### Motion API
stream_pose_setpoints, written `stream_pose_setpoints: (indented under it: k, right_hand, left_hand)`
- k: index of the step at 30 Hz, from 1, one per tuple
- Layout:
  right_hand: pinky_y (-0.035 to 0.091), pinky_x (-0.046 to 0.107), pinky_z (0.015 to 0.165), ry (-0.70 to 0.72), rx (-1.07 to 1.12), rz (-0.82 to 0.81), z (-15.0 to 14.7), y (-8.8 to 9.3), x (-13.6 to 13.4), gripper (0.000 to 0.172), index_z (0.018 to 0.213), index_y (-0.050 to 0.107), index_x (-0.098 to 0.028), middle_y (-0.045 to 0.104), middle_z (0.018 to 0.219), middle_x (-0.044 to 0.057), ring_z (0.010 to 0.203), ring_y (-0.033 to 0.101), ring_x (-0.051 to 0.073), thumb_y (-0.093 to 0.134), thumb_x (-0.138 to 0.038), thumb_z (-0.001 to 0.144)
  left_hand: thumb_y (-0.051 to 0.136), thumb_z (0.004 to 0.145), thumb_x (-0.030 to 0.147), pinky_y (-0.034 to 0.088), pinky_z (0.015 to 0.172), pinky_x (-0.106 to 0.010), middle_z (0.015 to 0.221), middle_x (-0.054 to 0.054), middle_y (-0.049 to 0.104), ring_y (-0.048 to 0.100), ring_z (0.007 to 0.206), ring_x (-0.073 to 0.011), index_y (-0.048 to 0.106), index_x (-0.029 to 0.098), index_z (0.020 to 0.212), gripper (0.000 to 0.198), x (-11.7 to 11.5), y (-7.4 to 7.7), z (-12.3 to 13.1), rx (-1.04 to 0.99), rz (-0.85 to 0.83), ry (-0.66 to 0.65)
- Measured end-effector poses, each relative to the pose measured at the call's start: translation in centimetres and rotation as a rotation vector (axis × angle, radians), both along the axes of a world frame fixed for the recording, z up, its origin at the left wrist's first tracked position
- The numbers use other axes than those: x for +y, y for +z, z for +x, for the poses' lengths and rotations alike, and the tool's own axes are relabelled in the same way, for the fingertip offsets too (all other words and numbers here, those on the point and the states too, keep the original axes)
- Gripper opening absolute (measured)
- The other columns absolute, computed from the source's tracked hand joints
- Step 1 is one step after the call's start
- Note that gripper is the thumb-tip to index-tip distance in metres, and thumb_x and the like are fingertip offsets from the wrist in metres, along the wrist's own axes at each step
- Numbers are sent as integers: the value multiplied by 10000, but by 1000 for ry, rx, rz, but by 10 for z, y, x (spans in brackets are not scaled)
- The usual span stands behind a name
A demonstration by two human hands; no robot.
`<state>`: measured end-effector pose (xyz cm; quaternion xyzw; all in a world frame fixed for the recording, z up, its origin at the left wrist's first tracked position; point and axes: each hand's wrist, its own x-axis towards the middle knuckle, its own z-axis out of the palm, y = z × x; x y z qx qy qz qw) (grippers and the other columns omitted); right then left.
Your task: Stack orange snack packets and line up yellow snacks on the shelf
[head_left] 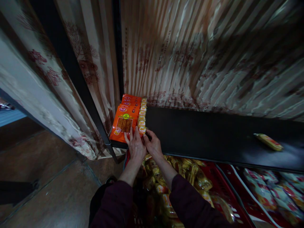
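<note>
A row of small yellow snack packets [142, 116] stands on the black shelf, beside overlapping orange snack bags [123, 118]. My left hand [136, 147] lies at the row's front end, fingers spread and stretched out, touching the front orange bag and the left side of the nearest yellow packet. From the right, my right hand [153, 144] closes its bent fingers on that front packet. Its fingertips are partly hidden, so the exact hold is hard to see.
A lone yellow packet [269, 142] lies far right on the black shelf [201, 134]. Below are red crates [215, 172] of yellow packets and white bags [263, 186]. Black posts [76, 72] and a patterned curtain [166, 57] border the shelf.
</note>
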<state>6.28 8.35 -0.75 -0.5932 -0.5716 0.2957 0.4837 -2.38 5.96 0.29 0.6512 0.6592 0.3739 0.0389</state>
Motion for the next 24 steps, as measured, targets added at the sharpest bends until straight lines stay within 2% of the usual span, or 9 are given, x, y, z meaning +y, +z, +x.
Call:
stream_pose_setpoints:
  k: [7, 12, 24]
  right_hand:
    - [459, 396, 976, 24, 8, -18, 1, -3, 2, 410, 1204, 581, -197, 666, 1160, 79, 1060, 618, 212, 513, -297, 812]
    - [447, 399, 991, 17, -17, -39, 1, -3, 4, 445, 1221, 583, -154, 654, 1183, 113, 1091, 608, 231, 506, -329, 819]
    - [466, 419, 968, 14, -27, 41, 5, -9, 10, 391, 1167, 598, -189, 658, 1145, 94, 1032, 618, 224, 544, -305, 798]
  left_hand:
    - [411, 898, 228, 156, 1135, -585, 1323, -144, 562, 338, 1367, -288, 452, 95, 1322, 447, 1, 1, -1, 49, 8, -3]
    - [373, 914, 230, 185, 1149, -533, 1330, -146, 555, 373, 1352, -254, 454, 85, 1319, 437, 2, 2, -1, 67, 7, -9]
    - [389, 909, 258, 192, 1138, -549, 1369, -159, 514, 327, 1373, -285, 397, 69, 1355, 484, -1, 2, 1, 84, -10, 7]
